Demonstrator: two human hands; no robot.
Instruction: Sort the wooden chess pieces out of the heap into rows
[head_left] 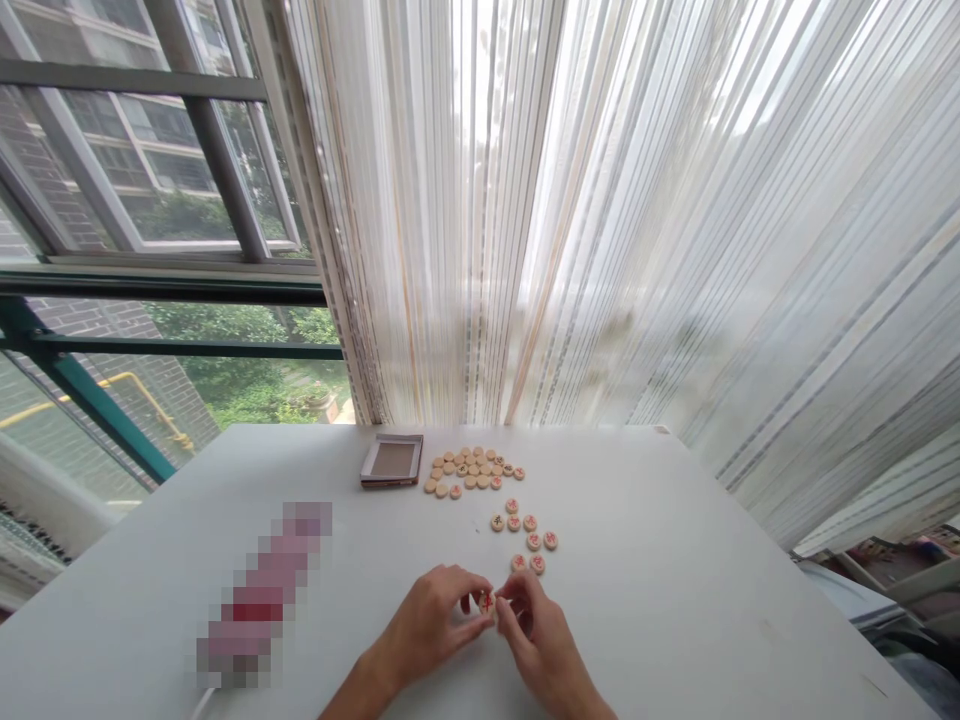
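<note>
Both my hands meet near the front of the white table (675,560). My left hand (431,620) and my right hand (536,630) pinch one round wooden chess piece (487,601) with a red character between their fingertips. Just beyond my hands lie several face-up pieces with red marks (529,535). Farther back sits a cluster of several more wooden pieces (472,470), most blank side up. A small open box (392,461) rests left of that cluster.
A blurred pink and red object (259,595) lies on the table's left half. Sheer striped curtains (600,220) hang behind the table, with a window (135,200) to the left. Magazines or papers (892,570) show past the right edge.
</note>
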